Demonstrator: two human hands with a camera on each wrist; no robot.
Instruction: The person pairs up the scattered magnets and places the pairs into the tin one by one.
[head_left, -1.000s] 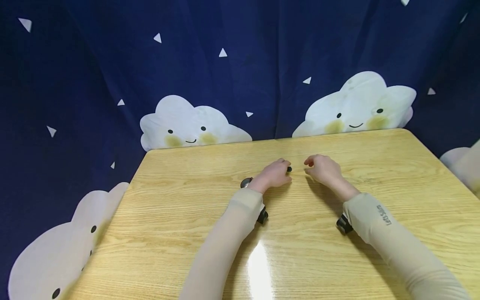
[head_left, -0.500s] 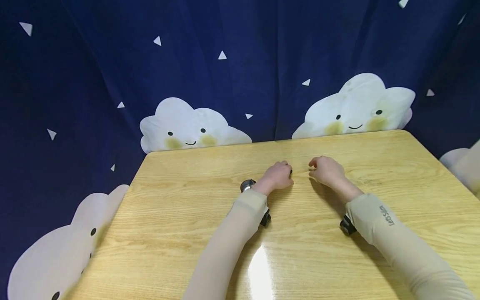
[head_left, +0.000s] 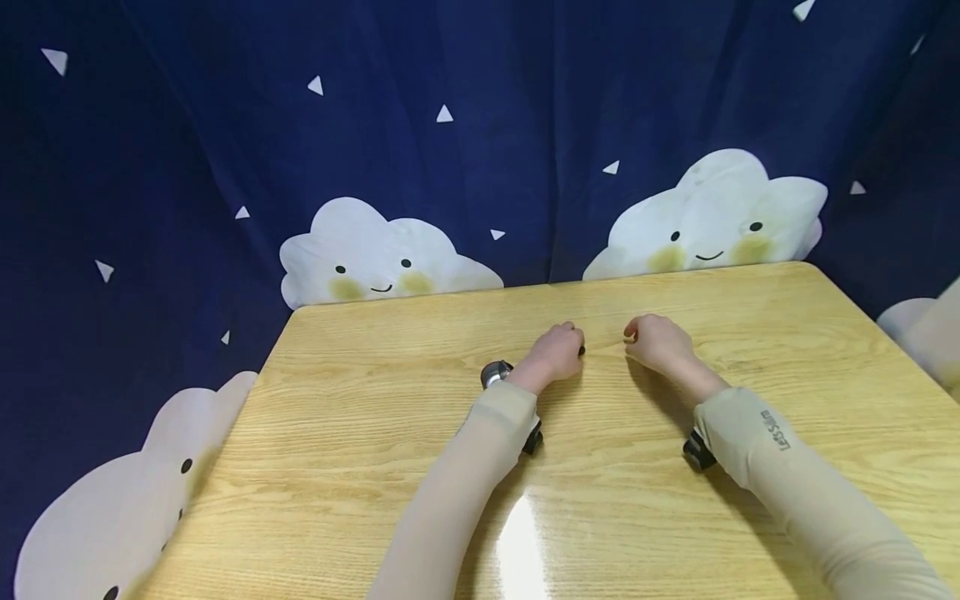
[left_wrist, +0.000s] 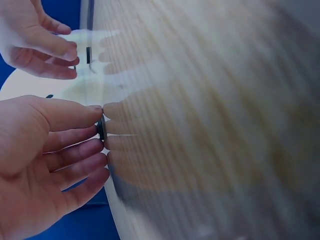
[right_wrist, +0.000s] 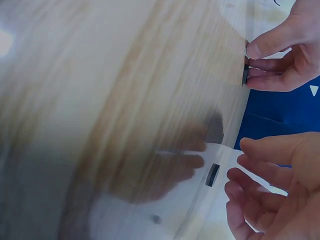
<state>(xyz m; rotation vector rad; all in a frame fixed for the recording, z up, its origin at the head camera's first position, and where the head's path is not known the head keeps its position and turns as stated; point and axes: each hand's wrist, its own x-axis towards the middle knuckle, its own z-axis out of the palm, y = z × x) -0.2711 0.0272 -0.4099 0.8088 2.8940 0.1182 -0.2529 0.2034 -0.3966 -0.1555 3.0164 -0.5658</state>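
Observation:
My left hand (head_left: 557,352) is low over the wooden table, fingers curved downward. At its thumb and fingertips is a small black flat piece (left_wrist: 101,129), thin and standing on edge close to the tabletop; only a sliver of this black piece (head_left: 581,351) shows in the head view. My right hand (head_left: 658,343) hovers a short way to the right, fingers loosely bent with thumb and forefinger close together. Nothing shows between its fingertips in the right wrist view. Just past them is a second small black piece (right_wrist: 212,175) near the tabletop, hidden in the head view.
The glossy wooden table (head_left: 337,433) mirrors the hands. A dark blue curtain (head_left: 510,100) with white clouds hangs right behind its far edge. Each wrist wears a small black camera, such as the right wrist camera (head_left: 699,452); long sleeves cover the forearms.
My right hand has shifted slightly right, its thumb and forefinger drawing nearer. The left hand has also moved a little right, fingers drawing in, and its black piece now shows lower beside the fingers.

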